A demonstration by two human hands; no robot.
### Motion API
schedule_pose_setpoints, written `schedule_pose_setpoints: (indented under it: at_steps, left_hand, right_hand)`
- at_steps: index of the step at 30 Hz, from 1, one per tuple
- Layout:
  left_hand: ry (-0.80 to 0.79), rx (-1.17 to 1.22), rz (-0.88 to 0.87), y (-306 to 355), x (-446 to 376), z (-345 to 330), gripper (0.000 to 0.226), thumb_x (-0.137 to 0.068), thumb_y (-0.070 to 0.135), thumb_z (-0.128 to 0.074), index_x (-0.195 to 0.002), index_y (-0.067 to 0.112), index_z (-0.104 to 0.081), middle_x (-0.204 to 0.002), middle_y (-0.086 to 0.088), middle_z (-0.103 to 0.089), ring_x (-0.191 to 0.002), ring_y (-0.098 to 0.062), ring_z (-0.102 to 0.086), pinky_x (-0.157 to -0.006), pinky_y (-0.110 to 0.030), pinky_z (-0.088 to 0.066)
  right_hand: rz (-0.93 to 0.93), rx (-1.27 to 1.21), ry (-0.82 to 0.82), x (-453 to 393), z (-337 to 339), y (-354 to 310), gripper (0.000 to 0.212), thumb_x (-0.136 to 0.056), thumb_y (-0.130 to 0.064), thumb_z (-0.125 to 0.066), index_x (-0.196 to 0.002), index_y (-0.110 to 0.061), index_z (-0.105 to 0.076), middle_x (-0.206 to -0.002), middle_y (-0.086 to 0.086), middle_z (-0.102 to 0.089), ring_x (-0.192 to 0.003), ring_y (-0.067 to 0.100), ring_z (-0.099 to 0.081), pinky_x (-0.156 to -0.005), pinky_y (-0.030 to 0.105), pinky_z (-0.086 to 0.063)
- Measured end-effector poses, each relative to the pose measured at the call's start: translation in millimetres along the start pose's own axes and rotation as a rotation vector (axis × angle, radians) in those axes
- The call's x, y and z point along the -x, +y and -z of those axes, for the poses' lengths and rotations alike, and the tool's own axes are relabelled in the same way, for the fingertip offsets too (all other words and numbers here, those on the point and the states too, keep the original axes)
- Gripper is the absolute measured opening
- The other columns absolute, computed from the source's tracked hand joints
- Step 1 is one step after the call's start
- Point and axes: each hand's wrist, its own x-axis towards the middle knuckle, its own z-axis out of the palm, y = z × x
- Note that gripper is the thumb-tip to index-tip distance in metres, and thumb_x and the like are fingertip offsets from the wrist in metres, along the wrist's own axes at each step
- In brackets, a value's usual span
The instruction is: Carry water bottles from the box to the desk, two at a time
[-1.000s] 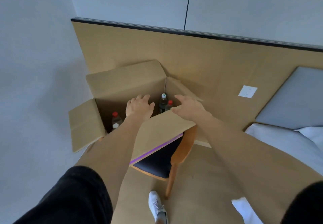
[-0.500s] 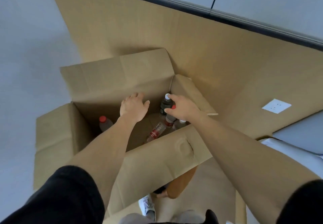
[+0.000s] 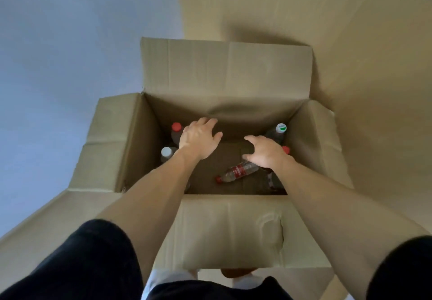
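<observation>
Here we are at the pick-up step, both arms down in the open box [image 3: 131,140]. On the left stand a white-capped bottle [image 3: 166,153] and a red-capped bottle [image 3: 175,131]; our left hand [image 3: 198,139] hovers beside them, fingers spread, holding nothing. A bottle lying flat [image 3: 238,171] sits mid-floor. Our right hand [image 3: 265,152], loosely spread and empty, hangs near the green-capped bottle [image 3: 279,131]. Next, we judge, each hand must close round one bottle.

Soft, even light; box [image 3: 224,229] interior shadowed; slight motion blur, wide-angle bending at edges.

No legible text on anything
</observation>
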Motion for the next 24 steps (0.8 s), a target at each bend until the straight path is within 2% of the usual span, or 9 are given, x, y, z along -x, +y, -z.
schedule_pose_setpoints:
  at_steps: [5,14,19,24]
  left_hand:
    - [-0.006,0.031,0.092,-10,-2,-12,0.056,-0.102,0.049,-0.045,-0.152,0.022,-0.040,-0.154,-0.007,-0.043,-0.137,-0.032,-0.045,-0.110,-0.048,-0.041]
    - [-0.033,0.047,0.199,-21,-6,-33,0.058,-0.101,0.050,-0.048,-0.152,0.024,-0.040,-0.155,-0.006,-0.042,-0.139,-0.031,-0.042,-0.111,-0.048,-0.039]
    - [-0.052,0.038,0.237,-27,-8,-42,0.060,-0.100,0.052,-0.048,-0.153,0.027,-0.037,-0.158,-0.005,-0.038,-0.141,-0.031,-0.039,-0.113,-0.045,-0.036]
    - [-0.065,0.025,0.218,-31,-14,-46,0.063,-0.098,0.055,-0.049,-0.154,0.028,-0.036,-0.159,-0.004,-0.035,-0.142,-0.030,-0.037,-0.113,-0.044,-0.034]
  right_hand:
    - [0.075,0.075,-0.104,-40,-21,6,0.072,-0.091,-0.045,-0.067,-0.153,-0.028,-0.035,-0.148,0.008,-0.047,-0.134,0.032,-0.047,-0.108,0.046,-0.043]
    - [0.119,0.192,-0.299,-100,-74,19,0.076,-0.094,-0.039,-0.066,-0.158,-0.028,-0.025,-0.159,0.013,-0.034,-0.144,0.033,-0.036,-0.116,0.045,-0.036]
    - [0.192,0.296,-0.380,-127,-102,31,0.066,-0.096,-0.040,-0.061,-0.154,-0.026,-0.033,-0.153,0.012,-0.042,-0.138,0.033,-0.043,-0.113,0.042,-0.038]
    - [0.261,0.322,-0.356,-144,-128,43,0.059,-0.093,-0.038,-0.062,-0.147,-0.027,-0.043,-0.146,0.011,-0.047,-0.135,0.032,-0.044,-0.114,0.038,-0.035]
